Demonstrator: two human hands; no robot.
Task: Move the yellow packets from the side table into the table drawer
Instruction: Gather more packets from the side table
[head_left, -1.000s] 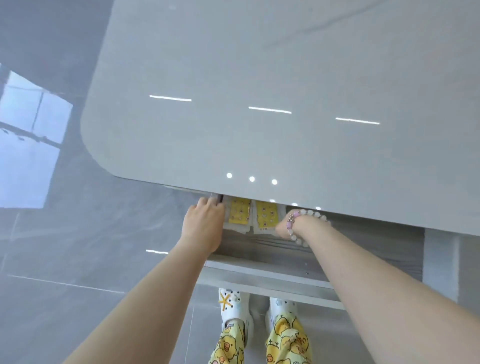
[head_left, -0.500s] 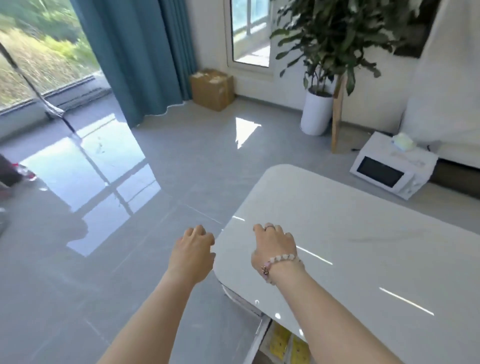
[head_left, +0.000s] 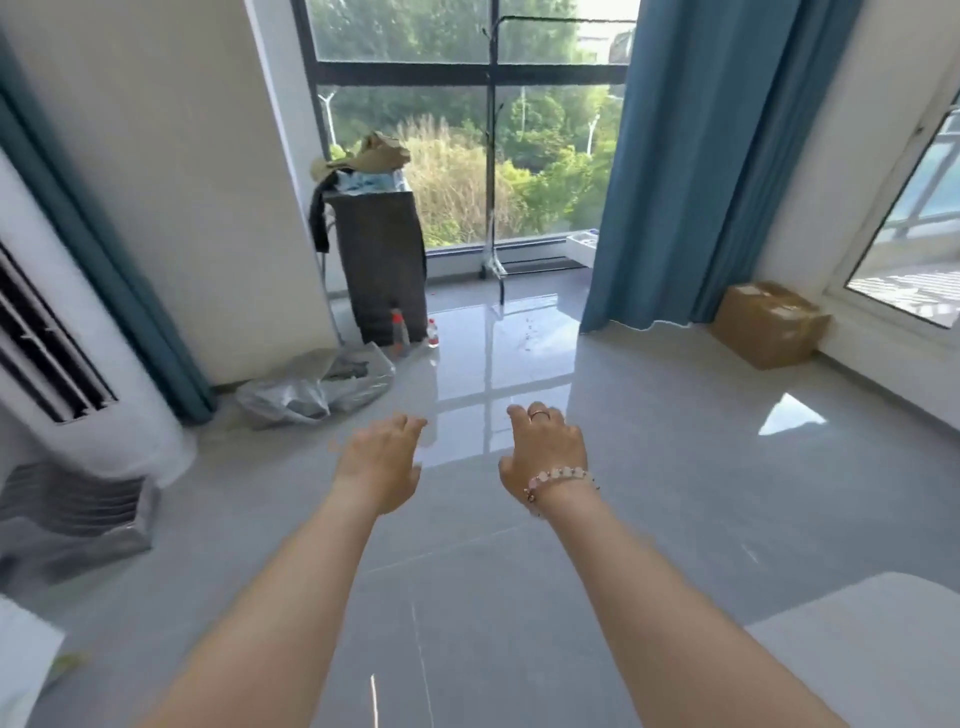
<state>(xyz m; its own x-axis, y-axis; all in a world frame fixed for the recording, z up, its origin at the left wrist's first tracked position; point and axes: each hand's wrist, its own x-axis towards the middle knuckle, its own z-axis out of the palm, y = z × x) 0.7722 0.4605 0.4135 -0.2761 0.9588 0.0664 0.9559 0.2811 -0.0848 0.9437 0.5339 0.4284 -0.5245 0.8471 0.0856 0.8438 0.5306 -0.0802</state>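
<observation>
Nearest, at the lower right, only a corner of the pale grey rounded table top (head_left: 857, 654) is seen. Its drawer and the yellow packets are out of view. A second ago two packets were being laid side by side in the open drawer, long axes running front to back; how they point now cannot be told. The view has since been swung away, so that delivery is judged finished. Farther out, the left hand (head_left: 382, 462) and the right hand (head_left: 545, 449) (a pink bead bracelet at its wrist) are held over the glossy grey tiled floor (head_left: 467, 571), fingers loosely spread, nothing gripped. Beyond, a brown cardboard box (head_left: 769, 322) and a blue curtain (head_left: 675, 156) are seen.
</observation>
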